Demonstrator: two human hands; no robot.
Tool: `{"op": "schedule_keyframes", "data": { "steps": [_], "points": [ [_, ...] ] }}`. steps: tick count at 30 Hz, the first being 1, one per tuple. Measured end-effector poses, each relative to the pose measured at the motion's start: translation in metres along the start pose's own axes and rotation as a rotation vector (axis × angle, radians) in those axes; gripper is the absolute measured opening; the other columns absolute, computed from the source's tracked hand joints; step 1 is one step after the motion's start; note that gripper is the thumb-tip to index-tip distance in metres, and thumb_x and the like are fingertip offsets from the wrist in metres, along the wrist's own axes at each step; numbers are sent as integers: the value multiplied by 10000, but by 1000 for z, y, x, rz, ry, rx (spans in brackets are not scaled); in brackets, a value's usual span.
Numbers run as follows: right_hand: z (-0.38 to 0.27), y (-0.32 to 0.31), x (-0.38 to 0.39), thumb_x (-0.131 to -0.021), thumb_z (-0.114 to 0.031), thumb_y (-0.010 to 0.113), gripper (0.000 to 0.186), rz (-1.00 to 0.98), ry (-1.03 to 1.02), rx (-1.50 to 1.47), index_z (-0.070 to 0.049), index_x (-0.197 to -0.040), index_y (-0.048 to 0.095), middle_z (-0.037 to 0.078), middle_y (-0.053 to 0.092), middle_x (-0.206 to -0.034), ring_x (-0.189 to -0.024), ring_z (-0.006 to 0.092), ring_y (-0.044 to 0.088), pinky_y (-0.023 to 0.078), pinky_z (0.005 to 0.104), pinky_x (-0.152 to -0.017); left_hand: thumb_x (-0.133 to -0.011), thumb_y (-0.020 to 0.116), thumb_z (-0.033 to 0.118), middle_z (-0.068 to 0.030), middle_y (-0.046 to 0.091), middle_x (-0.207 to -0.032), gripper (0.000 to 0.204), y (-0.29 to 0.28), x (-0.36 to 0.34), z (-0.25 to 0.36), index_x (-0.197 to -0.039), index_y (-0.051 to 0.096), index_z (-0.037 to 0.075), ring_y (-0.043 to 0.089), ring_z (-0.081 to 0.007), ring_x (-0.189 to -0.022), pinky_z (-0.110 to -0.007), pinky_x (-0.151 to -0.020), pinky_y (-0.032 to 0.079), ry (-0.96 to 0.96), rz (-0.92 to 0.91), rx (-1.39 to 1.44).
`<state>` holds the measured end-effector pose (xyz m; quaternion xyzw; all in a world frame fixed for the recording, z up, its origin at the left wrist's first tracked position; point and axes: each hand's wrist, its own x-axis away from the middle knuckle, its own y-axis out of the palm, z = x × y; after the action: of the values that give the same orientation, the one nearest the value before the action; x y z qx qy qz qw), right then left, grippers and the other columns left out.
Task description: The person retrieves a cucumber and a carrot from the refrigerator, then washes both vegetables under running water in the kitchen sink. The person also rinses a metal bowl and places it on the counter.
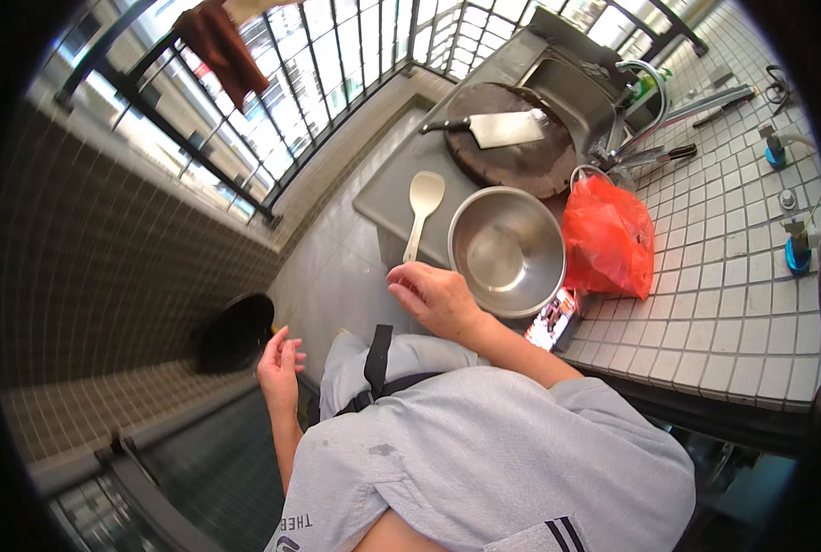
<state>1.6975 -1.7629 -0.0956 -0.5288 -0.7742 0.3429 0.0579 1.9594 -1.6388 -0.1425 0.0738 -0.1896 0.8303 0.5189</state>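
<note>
A cream spatula [426, 195] points away from me over the counter's front edge. My right hand [436, 299] has its curled fingers at the end of the spatula's handle, which runs in behind them. To the right of it stands a steel bowl [507, 248] with nothing in it but reflections. Low on the left, my left hand [280, 366] hangs with its fingers loosely apart and holds nothing that I can see. Close by it is a black round vessel [234, 336], whose exact kind I cannot make out.
Behind the bowl, a cleaver [503, 129] lies on a round dark chopping board [530, 166] beside the sink [572, 87]. A red plastic bag [608, 239] and a lit phone [551, 320] are right of the bowl. Railings [337, 55] bound the far left.
</note>
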Motion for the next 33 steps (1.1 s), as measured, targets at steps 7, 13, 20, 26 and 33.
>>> {"op": "schedule_keyframes", "data": {
  "steps": [7, 13, 20, 26, 33],
  "points": [
    [46, 35, -73, -839, -204, 617, 172, 89, 349, 158, -79, -951, 579, 75, 624, -856, -752, 251, 629, 501, 374, -635, -919, 530, 142, -52, 641, -913, 318, -14, -163, 39, -1205, 552, 3, 575, -79, -702, -201, -584, 464, -21, -179, -72],
    [79, 66, -140, -821, -186, 632, 186, 323, 604, 279, -74, -962, 585, 78, 636, -886, -774, 261, 633, 504, 368, -668, -924, 521, 143, -64, 645, -921, 318, -45, -309, 102, -1214, 552, 15, 585, -90, -701, -208, -586, 469, 46, -348, -217],
    [94, 73, -176, -823, -165, 632, 193, 581, 849, 310, -70, -982, 579, 62, 640, -883, -749, 226, 641, 496, 344, -650, -928, 531, 190, -65, 649, -941, 334, -23, -429, 146, -1218, 549, 27, 588, -83, -726, -197, -591, 455, 89, -565, -297],
    [119, 70, -204, -815, -130, 635, 303, 789, 927, 262, -78, -1094, 527, 52, 632, -901, -716, 195, 642, 490, 346, -633, -922, 538, 158, -63, 650, -939, 334, 57, -478, 177, -1227, 541, 23, 585, -84, -738, -201, -616, 456, 169, -871, -276],
    [172, 31, -244, -844, -246, 643, 551, 978, 1037, 314, -119, -1315, 387, 48, 635, -729, -638, 232, 635, 482, 370, -558, -925, 536, 156, -72, 641, -960, 338, 158, -527, 210, -1224, 534, -2, 584, -91, -746, -201, -622, 460, 112, -1034, -356]
  ]
}}
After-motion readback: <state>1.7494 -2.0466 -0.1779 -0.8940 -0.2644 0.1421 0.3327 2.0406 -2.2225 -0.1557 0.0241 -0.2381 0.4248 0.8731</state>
